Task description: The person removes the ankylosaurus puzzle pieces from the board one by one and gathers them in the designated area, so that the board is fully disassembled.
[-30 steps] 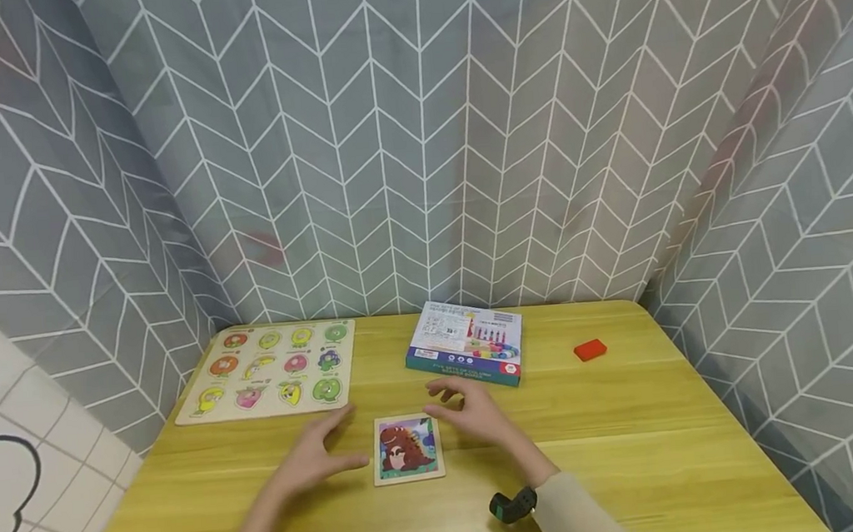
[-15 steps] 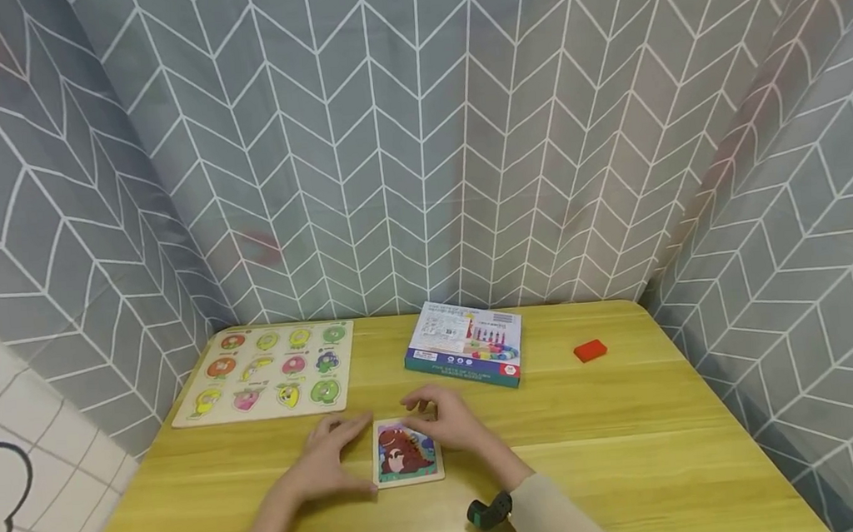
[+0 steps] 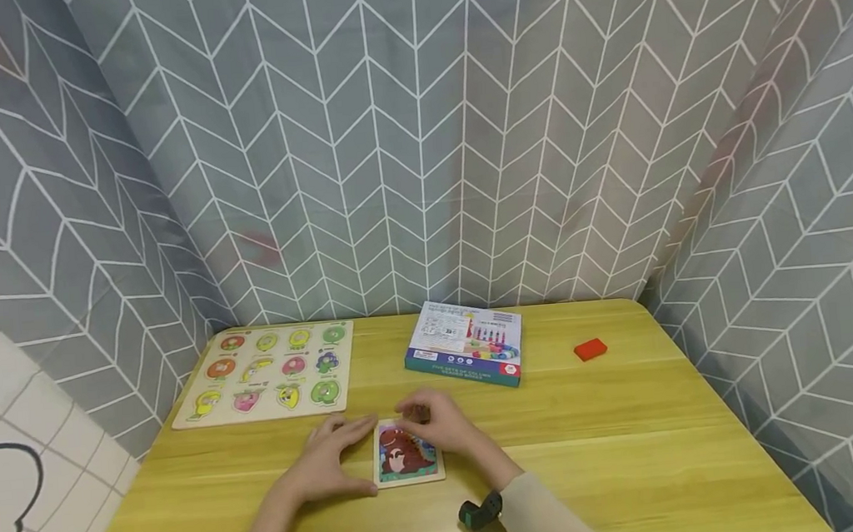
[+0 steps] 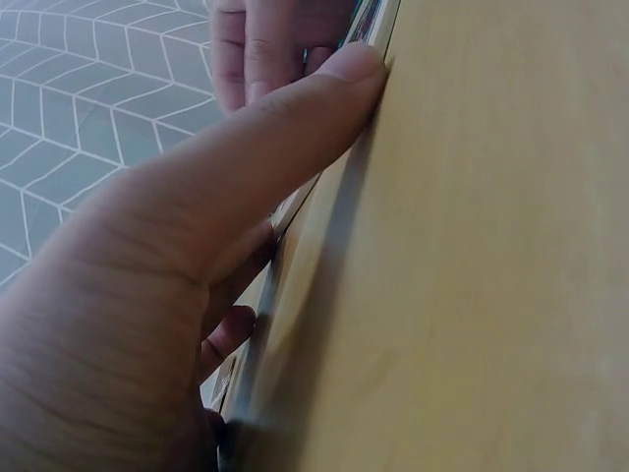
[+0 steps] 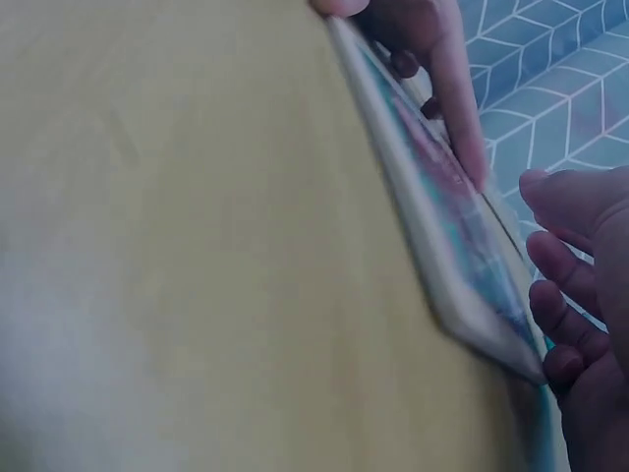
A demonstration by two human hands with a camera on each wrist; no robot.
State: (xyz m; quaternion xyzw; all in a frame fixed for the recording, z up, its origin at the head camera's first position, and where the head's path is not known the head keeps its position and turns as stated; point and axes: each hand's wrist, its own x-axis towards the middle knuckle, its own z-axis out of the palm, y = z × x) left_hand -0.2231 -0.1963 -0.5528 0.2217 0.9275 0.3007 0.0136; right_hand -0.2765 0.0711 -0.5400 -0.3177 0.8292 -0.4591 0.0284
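The extended left grip (image 3: 323,464) touches the dinosaur picture (image 3: 406,458); lopsided pressure could skew it, since the relaxed right grip (image 3: 442,422) holds nothing.

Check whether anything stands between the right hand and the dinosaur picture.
Nothing visible does. The right hand is by the far right corner of the dinosaur picture; the left hand is at its left edge.

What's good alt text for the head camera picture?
A left hand touches the left edge of a dinosaur picture on a table, a right hand near its far right corner. Beyond lie a fruit board, box and red block.
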